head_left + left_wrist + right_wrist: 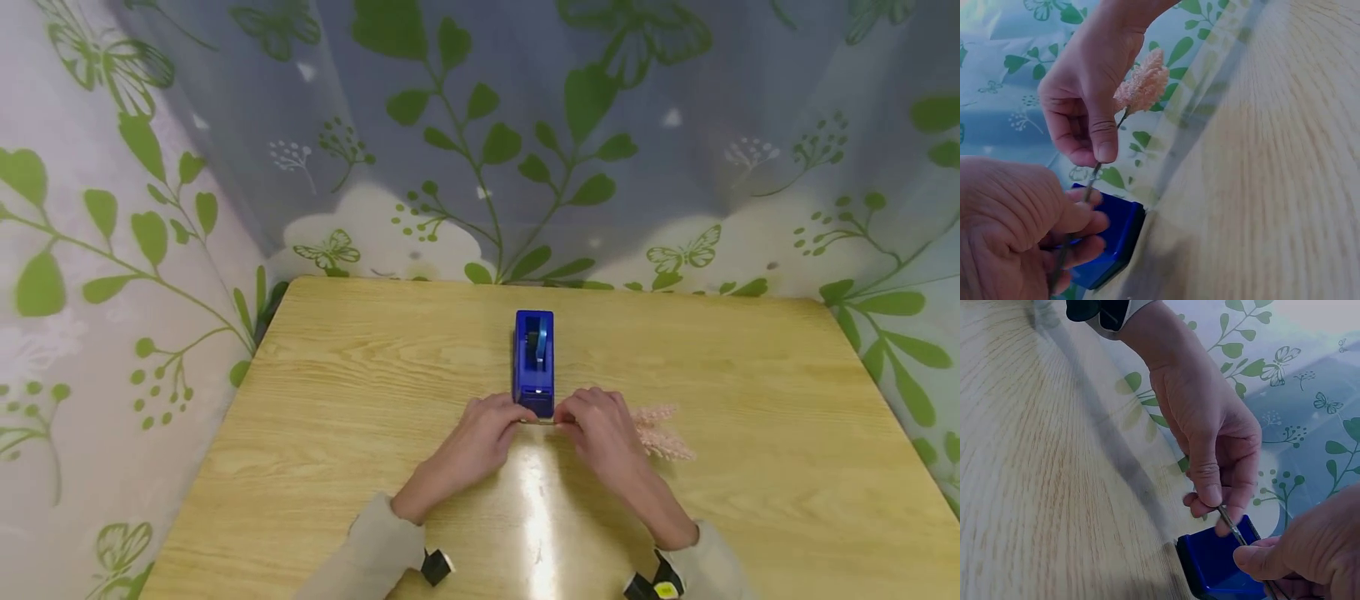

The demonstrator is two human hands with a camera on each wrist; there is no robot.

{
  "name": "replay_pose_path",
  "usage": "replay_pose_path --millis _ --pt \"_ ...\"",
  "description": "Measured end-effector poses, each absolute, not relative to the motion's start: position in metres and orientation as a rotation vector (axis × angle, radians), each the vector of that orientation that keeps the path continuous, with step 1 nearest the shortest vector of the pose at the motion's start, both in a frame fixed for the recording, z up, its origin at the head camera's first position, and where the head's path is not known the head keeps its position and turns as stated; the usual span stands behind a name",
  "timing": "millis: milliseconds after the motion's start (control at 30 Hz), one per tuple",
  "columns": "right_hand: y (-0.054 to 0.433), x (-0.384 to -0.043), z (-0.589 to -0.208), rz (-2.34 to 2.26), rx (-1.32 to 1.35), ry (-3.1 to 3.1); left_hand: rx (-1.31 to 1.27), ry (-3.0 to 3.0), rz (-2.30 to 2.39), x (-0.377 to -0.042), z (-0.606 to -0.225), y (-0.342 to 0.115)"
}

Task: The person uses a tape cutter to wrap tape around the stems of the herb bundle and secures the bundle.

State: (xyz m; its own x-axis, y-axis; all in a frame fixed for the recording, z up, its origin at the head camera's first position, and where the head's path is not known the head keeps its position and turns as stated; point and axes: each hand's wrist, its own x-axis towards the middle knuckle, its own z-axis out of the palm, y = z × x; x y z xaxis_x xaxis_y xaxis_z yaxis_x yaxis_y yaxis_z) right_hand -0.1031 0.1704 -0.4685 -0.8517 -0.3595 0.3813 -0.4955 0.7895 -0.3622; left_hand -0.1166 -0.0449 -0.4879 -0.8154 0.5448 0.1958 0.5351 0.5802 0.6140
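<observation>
A blue tape dispenser stands on the table, its near end at the hands. Just in front of it, the left hand and the right hand pinch a thin dark flower stem between thumb and fingers, a short gap apart. In the right wrist view a shiny spot shows on the stem between the hands; whether it is tape I cannot tell. Past the right hand hangs the pink fluffy flower head, seen also in the left wrist view as a flower head.
The wood-grain table reaches back to a leaf-and-butterfly patterned curtain, which also hangs along the left and right sides. Dark devices are strapped at both wrists, one a black box near the left sleeve.
</observation>
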Motion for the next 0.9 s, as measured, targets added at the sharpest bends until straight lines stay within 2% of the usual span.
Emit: replay_pose_path --millis 167,333,567,900 --pt "0.18 -0.098 -0.469 0.687 0.693 -2.855 0.826 2.579 1.216 -0.115 -0.489 -0.046" --pt "0.184 -0.1 -0.468 0.77 0.928 -2.999 0.731 2.51 1.229 -0.113 -0.492 -0.059" --pt "0.185 -0.104 -0.474 0.954 1.114 -3.066 0.835 2.585 1.102 -0.104 -0.501 -0.075" --pt "0.184 -0.106 -0.48 0.864 1.142 -3.052 0.921 2.802 0.993 -0.098 -0.507 -0.086"
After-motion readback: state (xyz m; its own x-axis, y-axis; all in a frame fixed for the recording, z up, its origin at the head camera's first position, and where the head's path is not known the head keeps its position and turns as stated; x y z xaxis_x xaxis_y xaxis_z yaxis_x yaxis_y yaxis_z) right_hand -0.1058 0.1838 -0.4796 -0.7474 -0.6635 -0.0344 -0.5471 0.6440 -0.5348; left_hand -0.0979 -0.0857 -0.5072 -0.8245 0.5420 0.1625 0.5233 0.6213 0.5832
